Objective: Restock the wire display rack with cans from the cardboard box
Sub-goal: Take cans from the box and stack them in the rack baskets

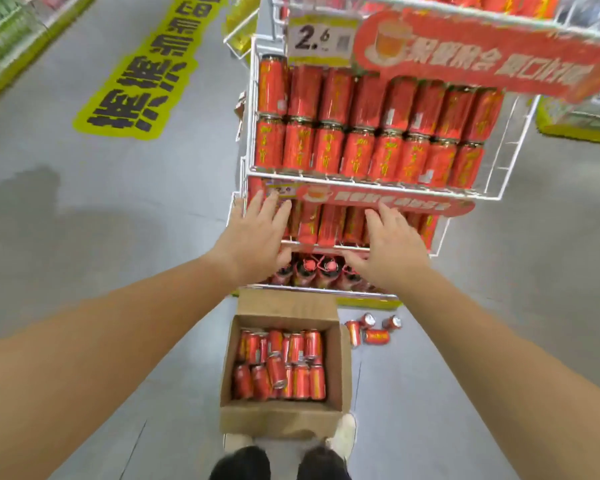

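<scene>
A white wire display rack (510, 161) stands ahead, its tiers packed with red cans (357, 133). My left hand (257, 237) and my right hand (392, 244) both reach toward the middle tier (326, 244), fingers spread, palms down, just in front of its cans. Neither hand holds a can. Below my arms, an open cardboard box (342, 362) sits on the floor with several red cans (284, 365) lying and standing inside.
Several loose red cans (373, 329) lie on the grey floor right of the box. My shoes (343, 434) touch the box's near side. A yellow floor sticker (142, 81) lies to the left. Other shelving (0, 39) lines the far left.
</scene>
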### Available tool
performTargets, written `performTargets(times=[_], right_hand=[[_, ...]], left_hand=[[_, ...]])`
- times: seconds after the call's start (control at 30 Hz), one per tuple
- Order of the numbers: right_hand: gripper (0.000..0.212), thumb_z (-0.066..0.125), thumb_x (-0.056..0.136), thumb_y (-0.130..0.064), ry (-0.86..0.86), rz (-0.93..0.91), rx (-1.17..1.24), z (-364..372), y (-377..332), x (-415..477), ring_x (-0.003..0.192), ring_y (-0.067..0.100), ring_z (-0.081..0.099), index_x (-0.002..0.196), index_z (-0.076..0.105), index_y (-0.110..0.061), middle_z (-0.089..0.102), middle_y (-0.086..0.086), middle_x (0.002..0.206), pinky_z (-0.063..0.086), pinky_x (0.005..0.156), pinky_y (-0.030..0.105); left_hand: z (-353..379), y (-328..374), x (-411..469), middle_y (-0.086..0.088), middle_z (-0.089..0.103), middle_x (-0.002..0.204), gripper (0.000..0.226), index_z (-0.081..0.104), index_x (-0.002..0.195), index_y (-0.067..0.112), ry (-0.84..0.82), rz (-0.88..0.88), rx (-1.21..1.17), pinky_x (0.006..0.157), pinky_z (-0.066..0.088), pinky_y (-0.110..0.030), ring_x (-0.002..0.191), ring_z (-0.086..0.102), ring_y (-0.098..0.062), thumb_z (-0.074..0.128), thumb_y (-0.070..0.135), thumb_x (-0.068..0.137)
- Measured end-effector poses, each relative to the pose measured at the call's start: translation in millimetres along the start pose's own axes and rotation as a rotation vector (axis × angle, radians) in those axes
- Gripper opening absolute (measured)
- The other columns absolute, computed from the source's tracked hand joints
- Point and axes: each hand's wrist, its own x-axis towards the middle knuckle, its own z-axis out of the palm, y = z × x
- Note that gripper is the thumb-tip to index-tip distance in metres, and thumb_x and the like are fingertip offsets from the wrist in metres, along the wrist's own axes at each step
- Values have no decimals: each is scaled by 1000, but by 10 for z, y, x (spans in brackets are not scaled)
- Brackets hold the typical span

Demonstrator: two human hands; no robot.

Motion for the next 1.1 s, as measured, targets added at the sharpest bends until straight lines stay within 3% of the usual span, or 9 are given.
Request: performTargets(times=[0.2,0.27,0.4,0.53,0.87,1.1], right_hand=[[92,56,87,-59,-262,-26,97,1521,58,-98,150,30,19,155,20,-10,20,13,163,26,120,45],[94,54,88,-61,-358,-38,120,2064,107,-161,150,28,19,157,16,-10,19,11,164,27,119,43],[88,59,81,-63,-458,-72,159,3122,213,-279,133,30,40,146,30,-12,43,8,143,42,105,44],[83,56,82,-64,-554,-82,211,4150,307,-346,134,25,40,146,28,-20,39,1,146,44,103,42],[82,61,83,-63,-712,50,324,6241,295,-476,131,19,45,148,22,-32,41,-4,147,49,103,42],[74,72,83,-48,-683,296,512,7140,300,-135,128,29,49,143,36,-21,47,7,138,45,106,45]], left_hand=[[1428,292,-393,-19,25,162,86,19,158,9,-232,-103,-39,117,27,-54,149,24,-40,49,54,91],[1948,434,-537,-18,27,161,85,20,157,9,-333,-153,-89,114,32,-53,147,27,-39,53,50,90],[2964,716,-784,-20,37,155,82,29,154,5,-453,-243,-166,105,41,-53,140,37,-39,55,44,88],[3915,936,-939,-12,27,161,76,19,158,12,-530,-295,-232,117,32,-51,148,27,-34,49,45,96],[5951,1331,-1210,-7,36,155,70,20,155,21,-696,-499,-421,114,41,-49,144,36,-29,48,52,98],[6805,1158,-987,-11,40,145,79,21,155,19,-709,-750,-609,109,44,-51,133,46,-32,65,39,93]])
